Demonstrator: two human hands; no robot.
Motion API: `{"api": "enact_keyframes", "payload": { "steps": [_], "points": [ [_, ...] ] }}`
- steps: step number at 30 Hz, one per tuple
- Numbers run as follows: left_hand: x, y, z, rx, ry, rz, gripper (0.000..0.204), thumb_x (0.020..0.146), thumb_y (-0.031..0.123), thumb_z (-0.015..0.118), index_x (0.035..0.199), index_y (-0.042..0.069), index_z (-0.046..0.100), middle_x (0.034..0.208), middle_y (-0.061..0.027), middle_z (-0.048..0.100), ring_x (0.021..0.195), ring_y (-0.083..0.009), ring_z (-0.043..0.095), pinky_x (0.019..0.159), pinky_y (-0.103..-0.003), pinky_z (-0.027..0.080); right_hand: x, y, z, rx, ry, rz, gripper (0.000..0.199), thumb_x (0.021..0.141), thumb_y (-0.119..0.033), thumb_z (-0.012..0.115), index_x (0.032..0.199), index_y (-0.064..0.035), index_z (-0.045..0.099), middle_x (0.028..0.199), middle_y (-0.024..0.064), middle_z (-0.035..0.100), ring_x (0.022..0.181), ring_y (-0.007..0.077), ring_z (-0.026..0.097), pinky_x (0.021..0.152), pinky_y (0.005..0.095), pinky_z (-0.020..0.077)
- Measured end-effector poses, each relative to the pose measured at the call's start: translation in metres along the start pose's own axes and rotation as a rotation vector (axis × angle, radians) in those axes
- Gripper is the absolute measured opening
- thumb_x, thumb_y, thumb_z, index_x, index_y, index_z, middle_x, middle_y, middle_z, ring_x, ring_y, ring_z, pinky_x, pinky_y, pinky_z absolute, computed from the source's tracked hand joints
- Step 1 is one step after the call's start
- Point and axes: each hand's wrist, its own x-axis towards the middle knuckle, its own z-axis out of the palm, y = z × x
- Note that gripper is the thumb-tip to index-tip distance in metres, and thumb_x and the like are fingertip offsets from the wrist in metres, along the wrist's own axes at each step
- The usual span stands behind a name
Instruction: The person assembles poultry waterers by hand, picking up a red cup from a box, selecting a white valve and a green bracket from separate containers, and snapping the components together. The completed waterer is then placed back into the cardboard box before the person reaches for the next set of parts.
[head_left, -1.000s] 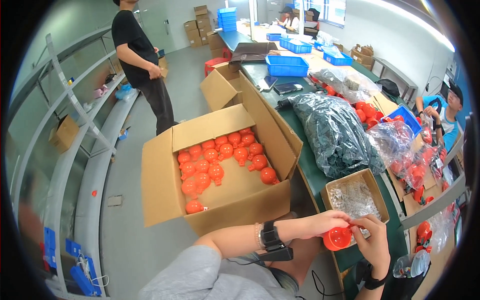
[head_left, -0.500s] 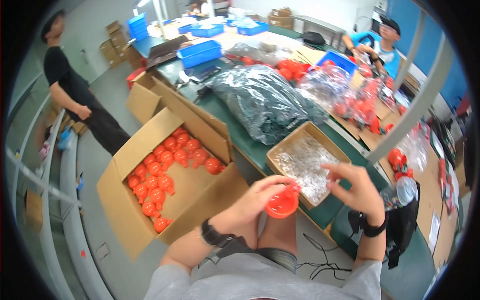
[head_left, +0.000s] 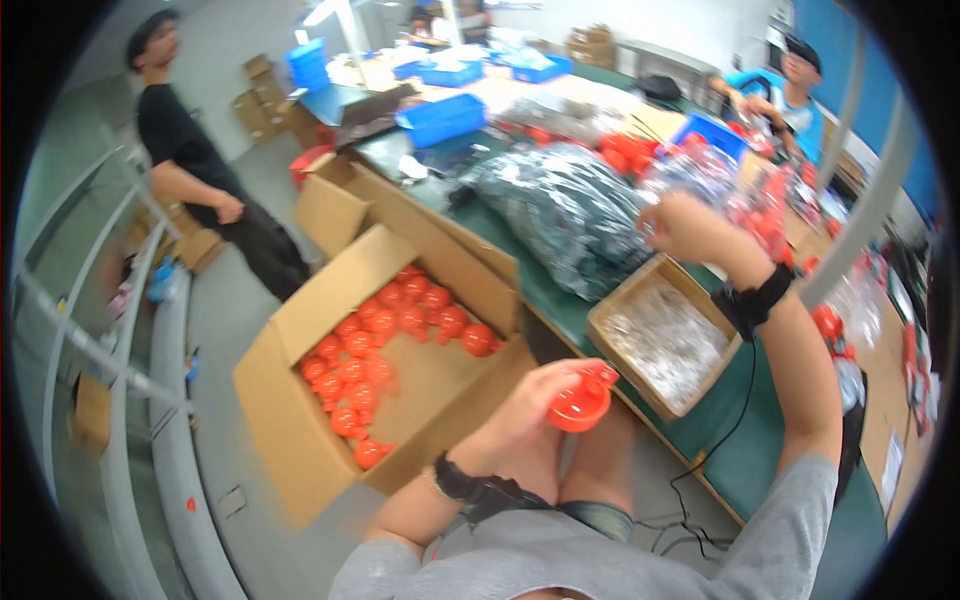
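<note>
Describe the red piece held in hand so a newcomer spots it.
Find the large open cardboard box left of the green table. At the box's lower right, the left hand holds a rounded red piece. Unlike the similar red pieces lying in the box, this one is in that hand.

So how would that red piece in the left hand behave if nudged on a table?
The red piece would probably roll or rock, given its rounded body. Its shiny surface suggests it could feel slippery. It may be light, since the left hand alone holds it up.
</note>
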Motion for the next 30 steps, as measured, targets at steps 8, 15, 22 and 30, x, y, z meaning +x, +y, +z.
{"api": "enact_keyframes", "payload": {
  "steps": [8,15,22,30],
  "points": [
    [-0.04,0.004,-0.018,0.011,0.027,-0.039,0.035,0.096,0.016,0.044,0.124,-0.003,0.05,0.118,-0.012,0.059,0.107,-0.0146,0.056,0.093,-0.027,0.044,0.047,-0.013,0.095,-0.071,-0.119,0.083,0.037,0.073,-0.028,0.069,0.104,-0.0078,0.065,0.096,0.0179,0.065,0.093,0.0351,0.061,0.082,0.0419,0.0486],
    [-0.031,0.001,-0.017,0.044,0.037,-0.056,0.037,0.094,0.013,0.039,0.124,-0.008,0.048,0.122,-0.0171,0.055,0.11,-0.0212,0.056,0.096,-0.033,0.044,0.057,-0.022,0.121,-0.006,-0.035,0.186,0.022,0.074,-0.018,0.064,0.089,-0.0008,0.064,0.092,0.0209,0.064,0.088,0.0364,0.063,0.076,0.0447,0.0521],
    [-0.012,0.01,0.003,0.037,0.079,-0.091,0.043,0.09,0.021,0.042,0.121,-0.008,0.048,0.114,-0.019,0.058,0.099,-0.0265,0.061,0.085,-0.039,0.051,0.057,0.013,0.112,0.346,0.285,0.163,0.011,0.069,-0.009,0.061,0.077,-0.0066,0.069,0.08,0.0176,0.066,0.079,0.0335,0.064,0.07,0.0399,0.0518],
    [0.015,0.0,0.017,0.018,-0.011,-0.157,0.042,0.092,0.02,0.04,0.123,-0.008,0.047,0.117,-0.0182,0.057,0.101,-0.0264,0.06,0.087,-0.039,0.051,-0.017,0.044,0.084,1.254,0.309,0.568,0.022,0.085,-0.009,0.058,0.1,0.0068,0.056,0.086,0.0144,0.062,0.064,0.0245,0.068,0.05,0.03,0.0562]
  ]
}}
